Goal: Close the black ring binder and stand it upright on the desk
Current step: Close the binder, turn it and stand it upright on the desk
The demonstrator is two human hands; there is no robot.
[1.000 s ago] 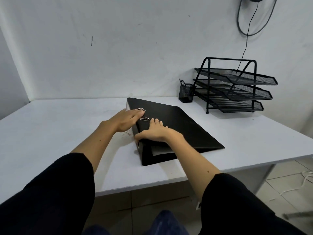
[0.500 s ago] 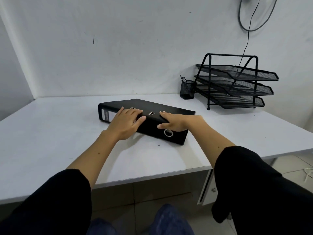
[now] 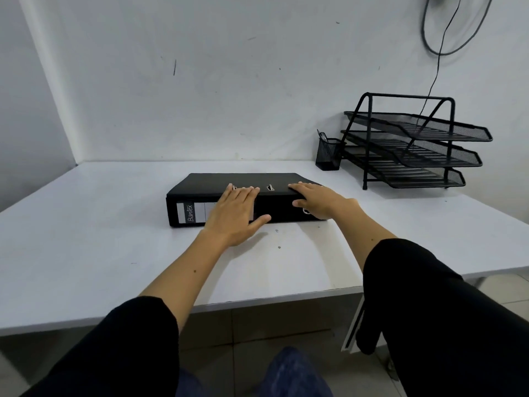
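Toward the middle of the desk (image 3: 86,253), nearer its back edge: black ring binder (image 3: 243,181), closed, lying flat, spine facing the person. Left hand (image 3: 234,216): spread over the spine, fingertips on the top cover, thumb out, not clenched. Right hand (image 3: 317,203): flat on the cover near the binder's right end, gripping nothing. Step in hand, judged: tipping upright. Best pinched across covers at both ends, rotated on one edge, covers kept shut. Rear right corner: pen cup (image 3: 327,153), tray rack (image 3: 415,147), well apart.
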